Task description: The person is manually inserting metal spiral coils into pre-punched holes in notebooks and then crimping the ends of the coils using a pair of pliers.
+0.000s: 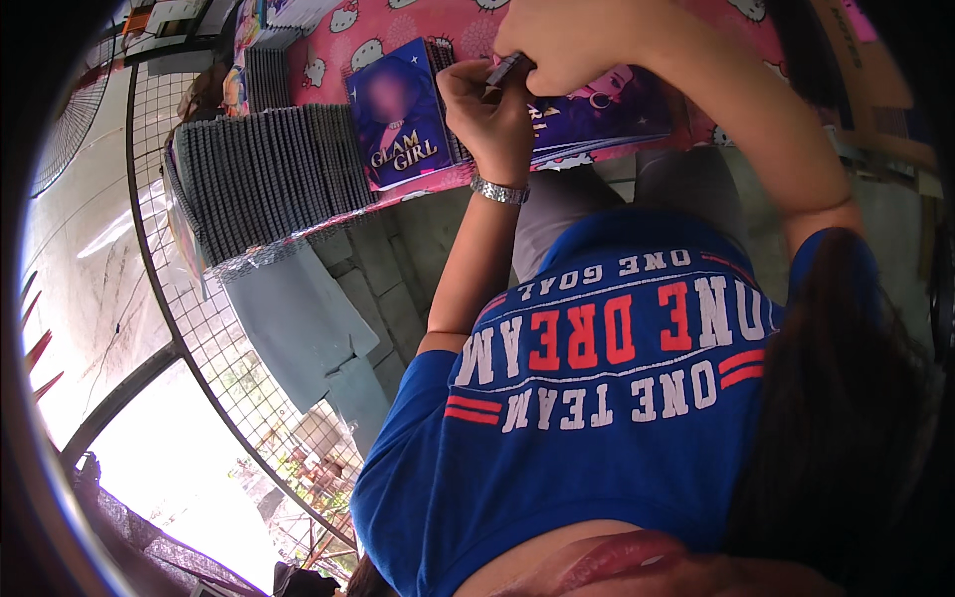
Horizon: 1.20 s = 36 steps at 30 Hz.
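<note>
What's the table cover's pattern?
The table cover is pink with white cat faces, best seen in the head view.

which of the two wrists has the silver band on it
The left wrist, on the arm nearer the row of grey-edged booklets. A shiny silver band circles it, while the right wrist shows no band.

The left hand (489,119) and right hand (577,45) partly hid a small dark item (508,70). The upper edge cropped the right hand; a blur obscured part of a purple booklet (413,121).
</note>
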Each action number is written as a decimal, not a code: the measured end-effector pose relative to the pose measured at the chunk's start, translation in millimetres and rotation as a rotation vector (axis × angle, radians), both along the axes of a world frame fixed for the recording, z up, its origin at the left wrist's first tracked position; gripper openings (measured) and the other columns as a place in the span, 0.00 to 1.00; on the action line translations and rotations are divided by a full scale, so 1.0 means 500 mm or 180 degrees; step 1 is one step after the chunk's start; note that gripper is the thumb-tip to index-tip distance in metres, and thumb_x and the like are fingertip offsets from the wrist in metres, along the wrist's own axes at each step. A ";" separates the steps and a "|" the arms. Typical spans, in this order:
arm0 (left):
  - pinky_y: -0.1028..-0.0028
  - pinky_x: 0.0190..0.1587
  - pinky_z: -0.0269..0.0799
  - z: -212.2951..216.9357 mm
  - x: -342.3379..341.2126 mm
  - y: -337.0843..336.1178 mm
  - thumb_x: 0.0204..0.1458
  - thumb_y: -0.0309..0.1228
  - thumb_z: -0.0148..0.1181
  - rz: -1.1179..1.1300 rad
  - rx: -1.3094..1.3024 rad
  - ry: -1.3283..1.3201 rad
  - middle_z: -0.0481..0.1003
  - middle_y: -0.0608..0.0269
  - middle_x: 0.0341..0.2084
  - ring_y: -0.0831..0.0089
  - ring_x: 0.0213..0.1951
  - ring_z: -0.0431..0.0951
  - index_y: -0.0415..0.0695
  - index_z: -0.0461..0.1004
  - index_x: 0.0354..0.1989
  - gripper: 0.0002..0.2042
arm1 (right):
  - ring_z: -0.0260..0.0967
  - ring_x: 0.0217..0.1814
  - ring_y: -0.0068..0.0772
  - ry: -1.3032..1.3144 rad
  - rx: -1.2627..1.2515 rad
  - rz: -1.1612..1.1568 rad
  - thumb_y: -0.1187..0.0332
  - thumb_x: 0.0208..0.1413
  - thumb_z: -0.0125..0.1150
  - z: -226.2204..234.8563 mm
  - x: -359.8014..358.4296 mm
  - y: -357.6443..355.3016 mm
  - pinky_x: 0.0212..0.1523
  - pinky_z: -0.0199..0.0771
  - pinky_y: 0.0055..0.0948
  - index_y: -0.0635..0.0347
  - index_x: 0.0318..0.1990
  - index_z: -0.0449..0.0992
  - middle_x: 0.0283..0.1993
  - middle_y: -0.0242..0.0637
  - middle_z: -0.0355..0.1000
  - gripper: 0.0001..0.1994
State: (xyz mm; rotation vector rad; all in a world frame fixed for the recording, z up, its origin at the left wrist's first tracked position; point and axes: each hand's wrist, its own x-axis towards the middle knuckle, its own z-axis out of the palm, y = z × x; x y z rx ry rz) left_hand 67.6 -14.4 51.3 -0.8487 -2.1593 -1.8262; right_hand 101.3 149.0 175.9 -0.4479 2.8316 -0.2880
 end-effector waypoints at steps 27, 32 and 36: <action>0.79 0.19 0.73 0.035 0.003 0.009 0.60 0.34 0.62 -0.0011 -0.0468 0.0003 0.73 0.65 0.25 0.82 0.21 0.74 0.39 0.67 0.42 0.13 | 0.74 0.47 0.36 0.2328 -0.3346 -0.3488 0.62 0.56 0.68 -0.324 0.271 0.087 0.48 0.73 0.29 0.59 0.50 0.79 0.44 0.40 0.76 0.17; 0.79 0.20 0.74 0.010 -0.029 -0.028 0.59 0.29 0.63 -0.0233 -0.0443 -0.0342 0.72 0.65 0.22 0.82 0.24 0.77 0.38 0.68 0.40 0.10 | 0.71 0.50 0.37 0.2743 -0.2249 -0.1672 0.61 0.51 0.72 -0.237 0.219 -0.007 0.50 0.72 0.33 0.58 0.51 0.78 0.46 0.38 0.75 0.21; 0.78 0.21 0.75 0.038 -0.009 0.005 0.58 0.30 0.64 -0.0100 -0.0076 -0.0073 0.72 0.65 0.20 0.81 0.20 0.74 0.37 0.69 0.34 0.11 | 0.72 0.45 0.36 0.2120 -0.3169 -0.1397 0.62 0.50 0.72 -0.233 0.190 -0.043 0.47 0.74 0.33 0.59 0.54 0.77 0.47 0.37 0.73 0.23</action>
